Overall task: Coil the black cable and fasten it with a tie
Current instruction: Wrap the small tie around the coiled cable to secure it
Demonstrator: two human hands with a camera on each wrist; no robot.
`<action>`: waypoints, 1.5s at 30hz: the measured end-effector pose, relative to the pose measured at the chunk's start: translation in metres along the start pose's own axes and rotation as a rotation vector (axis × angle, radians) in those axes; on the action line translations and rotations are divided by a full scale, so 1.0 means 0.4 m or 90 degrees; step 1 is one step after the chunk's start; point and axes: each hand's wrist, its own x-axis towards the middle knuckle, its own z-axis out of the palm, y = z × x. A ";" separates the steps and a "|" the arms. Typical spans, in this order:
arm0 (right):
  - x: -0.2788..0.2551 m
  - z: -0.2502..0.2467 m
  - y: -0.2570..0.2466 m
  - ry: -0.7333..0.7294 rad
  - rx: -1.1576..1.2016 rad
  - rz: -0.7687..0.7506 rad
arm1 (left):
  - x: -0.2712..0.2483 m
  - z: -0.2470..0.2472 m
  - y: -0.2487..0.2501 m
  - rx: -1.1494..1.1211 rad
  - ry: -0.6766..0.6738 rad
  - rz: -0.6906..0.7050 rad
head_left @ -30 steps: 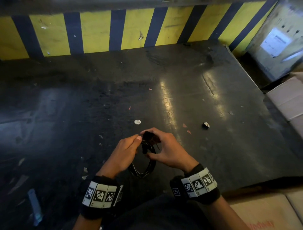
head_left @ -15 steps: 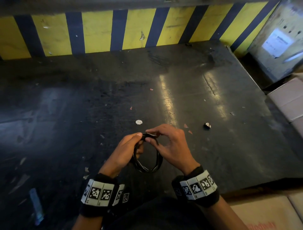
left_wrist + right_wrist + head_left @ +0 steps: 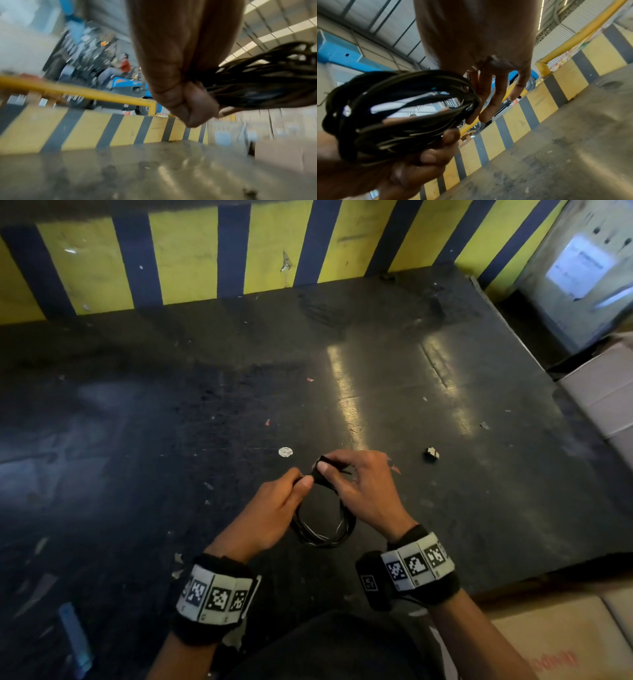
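The black cable (image 3: 322,537) is wound into a round coil of several loops, held just above the dark table. My left hand (image 3: 274,508) grips the coil's upper left side; its fist closes on the bunched strands of the cable (image 3: 257,83) in the left wrist view. My right hand (image 3: 359,484) pinches a short black tie (image 3: 325,465) at the top of the coil between thumb and forefinger, other fingers spread. In the right wrist view the cable (image 3: 393,115) fans out beside those fingers (image 3: 494,97). How far the tie wraps round is hidden.
The dark scuffed table (image 3: 445,412) ends at a yellow and black striped barrier (image 3: 191,258). A small white disc (image 3: 285,452) and a small black and white piece (image 3: 432,454) lie near my hands. Cardboard boxes (image 3: 603,392) stand off the right edge.
The coil has turned from hanging narrow and edge-on to lying open as a round ring. My right thumb and forefinger have shifted onto the tie at its top.
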 end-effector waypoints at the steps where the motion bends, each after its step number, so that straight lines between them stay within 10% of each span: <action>1: 0.002 0.005 0.012 -0.012 -0.020 0.006 | 0.011 -0.002 -0.009 0.093 -0.012 0.000; 7: 0.025 -0.033 0.107 -0.138 0.107 0.107 | 0.076 0.015 -0.052 0.193 -0.073 -0.063; 16: 0.027 -0.161 0.544 0.144 -0.217 0.479 | 0.152 0.089 -0.131 0.095 -0.122 -0.171; 25: 0.092 -0.164 0.718 -0.007 -0.322 0.430 | 0.246 0.121 -0.160 0.042 -0.138 -0.172; 34: 0.113 -0.126 0.674 0.114 -0.064 0.449 | 0.295 0.097 -0.180 0.056 -0.107 -0.156; 45: 0.028 -0.048 0.400 -0.024 0.029 0.382 | 0.237 0.092 -0.144 -0.046 -0.054 -0.198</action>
